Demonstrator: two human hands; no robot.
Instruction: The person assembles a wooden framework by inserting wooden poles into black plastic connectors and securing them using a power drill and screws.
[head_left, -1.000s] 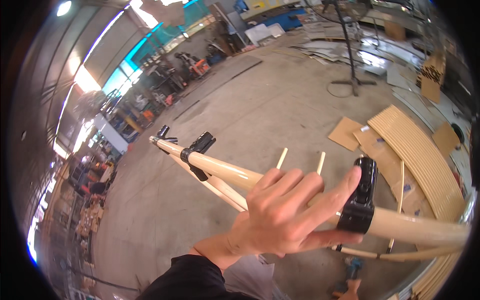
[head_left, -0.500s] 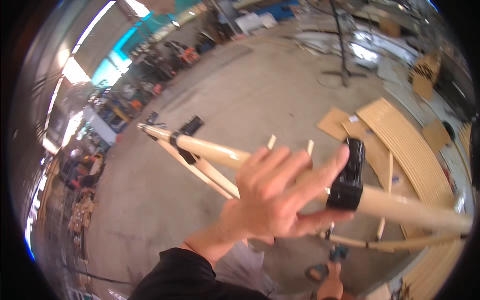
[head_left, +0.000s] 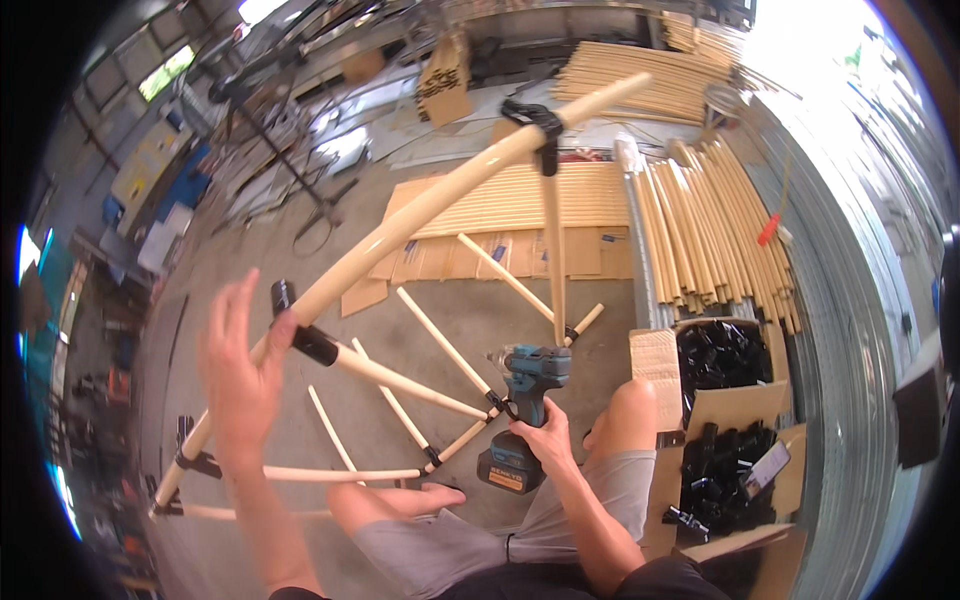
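Observation:
A frame of cream-coloured pipes with black clamp joints fills the middle of the head view. Its long upper pipe (head_left: 420, 215) slants from lower left to upper right. Beside this pipe my left hand (head_left: 240, 370) is open, fingers stretched upward, the thumb close to a black joint (head_left: 310, 340); whether it touches is unclear. From that joint a shorter pipe (head_left: 410, 382) runs down to a lower bar. My right hand (head_left: 545, 435) grips the handle of a teal and black cordless impact driver (head_left: 538, 370), its nose beside the lower bar. A black joint (head_left: 540, 125) sits near the upper pipe's far end.
Open cardboard boxes of black joints (head_left: 725, 360) stand at my right. Bundles of cream pipes (head_left: 710, 230) lie behind them, and more pipes (head_left: 590, 195) rest on cardboard sheets (head_left: 500, 258). A black stand (head_left: 310, 195) is at the far left.
My view has swung to the right. My left hand, earlier stretched over the pipe with a finger at a black joint, now stands upright at the left. The driver has come into clear view.

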